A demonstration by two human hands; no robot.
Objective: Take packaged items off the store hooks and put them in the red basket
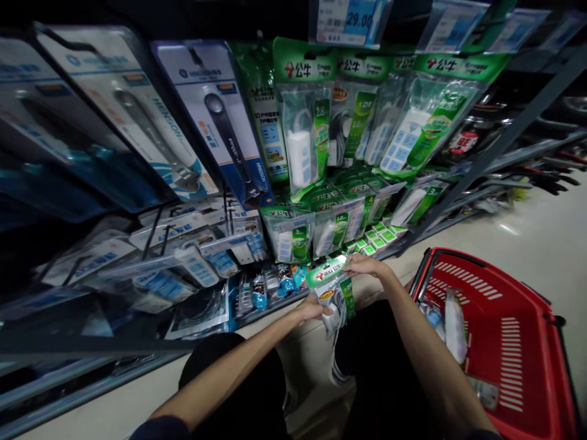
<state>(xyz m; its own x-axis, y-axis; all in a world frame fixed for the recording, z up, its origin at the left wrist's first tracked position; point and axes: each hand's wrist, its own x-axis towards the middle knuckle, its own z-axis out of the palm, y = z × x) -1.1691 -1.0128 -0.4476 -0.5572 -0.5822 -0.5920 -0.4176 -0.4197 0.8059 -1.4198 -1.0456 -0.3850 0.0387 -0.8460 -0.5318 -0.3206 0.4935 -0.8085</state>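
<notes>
Low in front of the shelf, between my knees, a packaged power strip (338, 300) in a clear bag with a green "BULL" header is held in both hands. My left hand (314, 308) is closed on the lower left side of the bag. At the top right corner of the green header, my right hand (364, 266) pinches the package. Grey cable shows through the plastic. Just behind it hang more green-topped power strip packs (288, 235), apart from my hands.
A red shopping basket (534, 293) with a few packaged items stands on the floor at the right. Carded wrenches (229, 140) and other packs hang at the left. Small green-and-white boxes (378, 237) sit on the bottom shelf. A metal shelf post (498, 146) slants at the right.
</notes>
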